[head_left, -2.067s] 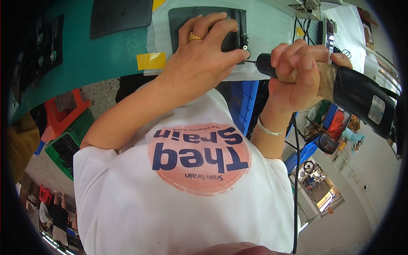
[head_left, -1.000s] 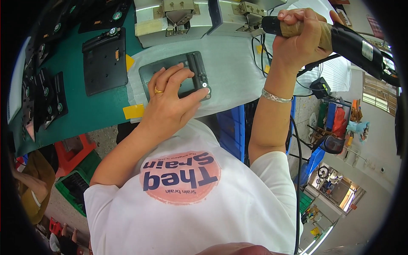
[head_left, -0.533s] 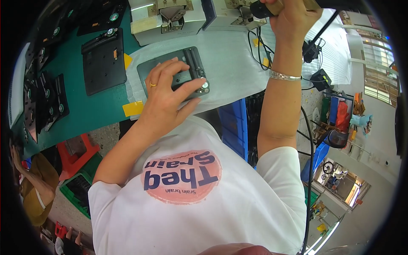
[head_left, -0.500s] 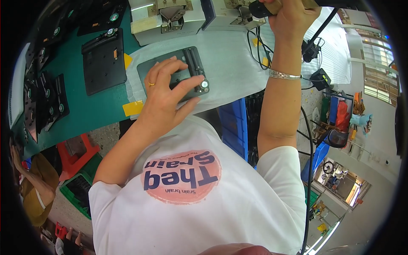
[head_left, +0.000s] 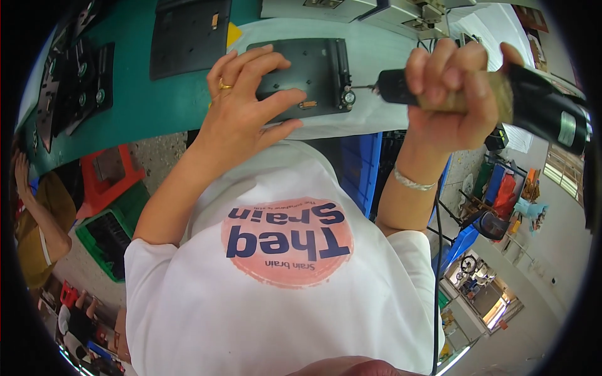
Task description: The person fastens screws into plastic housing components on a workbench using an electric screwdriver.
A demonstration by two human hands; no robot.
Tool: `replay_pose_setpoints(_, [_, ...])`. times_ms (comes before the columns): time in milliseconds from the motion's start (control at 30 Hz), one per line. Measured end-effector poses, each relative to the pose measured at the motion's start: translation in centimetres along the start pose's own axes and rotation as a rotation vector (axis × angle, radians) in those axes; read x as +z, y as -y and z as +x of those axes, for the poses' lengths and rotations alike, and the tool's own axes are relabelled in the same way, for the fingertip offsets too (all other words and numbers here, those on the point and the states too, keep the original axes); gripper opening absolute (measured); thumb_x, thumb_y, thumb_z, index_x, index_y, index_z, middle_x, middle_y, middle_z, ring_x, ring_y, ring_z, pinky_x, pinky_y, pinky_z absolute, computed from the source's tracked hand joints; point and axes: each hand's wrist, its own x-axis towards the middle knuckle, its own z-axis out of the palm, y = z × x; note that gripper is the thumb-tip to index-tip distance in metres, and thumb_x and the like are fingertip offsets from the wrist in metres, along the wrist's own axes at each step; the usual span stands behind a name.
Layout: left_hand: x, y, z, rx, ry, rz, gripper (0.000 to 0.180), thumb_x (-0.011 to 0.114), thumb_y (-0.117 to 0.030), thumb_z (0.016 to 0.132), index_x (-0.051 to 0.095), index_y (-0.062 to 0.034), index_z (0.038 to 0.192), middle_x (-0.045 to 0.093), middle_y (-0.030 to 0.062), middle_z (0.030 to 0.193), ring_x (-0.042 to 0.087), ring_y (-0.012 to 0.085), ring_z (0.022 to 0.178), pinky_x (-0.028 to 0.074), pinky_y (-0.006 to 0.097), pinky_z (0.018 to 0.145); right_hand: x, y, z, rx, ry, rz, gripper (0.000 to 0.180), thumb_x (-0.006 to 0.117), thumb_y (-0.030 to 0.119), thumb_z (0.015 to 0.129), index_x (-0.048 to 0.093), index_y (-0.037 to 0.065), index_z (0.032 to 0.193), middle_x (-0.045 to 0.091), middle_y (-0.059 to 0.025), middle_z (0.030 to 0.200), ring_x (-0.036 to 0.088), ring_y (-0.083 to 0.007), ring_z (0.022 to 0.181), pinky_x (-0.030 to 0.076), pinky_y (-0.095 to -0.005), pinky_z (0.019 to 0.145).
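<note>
My right hand (head_left: 448,94) is wrapped round a black and tan electric screwdriver (head_left: 401,86). Its thin bit points left, with the tip at the hinge-like strip (head_left: 343,69) along the right edge of a dark flat plate (head_left: 298,66). Whether the tip touches a screw is too small to tell. A small round fitting (head_left: 348,97) sits at the strip's near end, and a copper-coloured piece (head_left: 307,104) lies near the plate's front edge. Over the plate's left side my left hand (head_left: 244,94) rests with fingers spread, thumb toward that copper-coloured piece.
Another dark plate (head_left: 188,41) lies on the green tabletop (head_left: 135,106) at the back left. Several similar parts (head_left: 81,75) stack farther left. White sheeting (head_left: 376,56) lies under the work, and pale machine fixtures (head_left: 414,19) stand behind. A blue crate (head_left: 360,163) is below the table edge.
My right hand has brought the screwdriver down from the upper right to the plate's right strip. My left hand stays on the plate, which now appears turned and farther right in view.
</note>
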Motion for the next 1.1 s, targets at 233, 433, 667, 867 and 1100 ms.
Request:
replay_pose_setpoints(233, [0.5,-0.1,-0.1,0.036,0.002,0.0,0.04,0.09,-0.021,0.064,0.08,-0.0295,0.101,0.059,0.0027,0.133,0.047,0.0282,0.136,0.026,0.049,0.116,3.2,-2.9,-2.9,-0.005,-0.099,0.079,0.055,0.062,-0.003,0.094,0.034,0.004,0.141,0.056,-0.0084,0.077,0.05,-0.0157,0.05,0.05,-0.0344,0.047])
replay_pose_setpoints(433, [0.7,-0.1,-0.3,0.041,-0.015,0.005,0.039,0.09,-0.021,0.063,0.08,-0.029,0.099,0.059,0.0023,0.132,0.048,0.0274,0.135,0.027,0.048,0.115,3.5,-3.4,-3.5,0.009,-0.13,0.06,0.055,0.066,-0.002,0.093,0.036,0.005,0.139,0.057,-0.0083,0.077,0.051,-0.016,0.05,0.051,-0.0336,0.049])
replay_pose_setpoints(667, [0.6,-0.2,-0.3,0.029,-0.011,-0.004,0.037,0.091,-0.021,0.062,0.08,-0.028,0.097,0.06,0.0024,0.133,0.047,0.0274,0.136,0.027,0.048,0.115,3.6,-3.8,-3.6,0.014,-0.126,0.036,0.056,0.064,-0.007,0.09,0.036,0.003,0.137,0.058,-0.0098,0.076,0.052,-0.0164,0.052,0.052,-0.0339,0.05])
replay_pose_setpoints(867, [0.7,-0.2,-0.2,0.031,-0.014,-0.01,0.036,0.091,-0.02,0.061,0.08,-0.0267,0.095,0.06,0.0024,0.133,0.048,0.0274,0.136,0.027,0.048,0.115,2.4,-4.2,-3.8,0.044,0.007,-0.155,0.055,0.055,0.001,0.096,0.036,0.014,0.146,0.056,-0.0081,0.079,0.047,-0.0157,0.05,0.048,-0.0365,0.047])
replay_pose_setpoints(1100, [0.7,0.1,-0.1,0.038,-0.011,-0.024,0.037,0.09,-0.019,0.06,0.08,-0.0253,0.095,0.06,0.0025,0.133,0.048,0.0274,0.136,0.028,0.049,0.114,3.0,-4.7,-3.2,0.048,0.089,-0.198,0.061,0.066,0.005,0.097,0.032,0.012,0.147,0.056,-0.007,0.078,0.048,-0.0149,0.05,0.048,-0.0339,0.046])
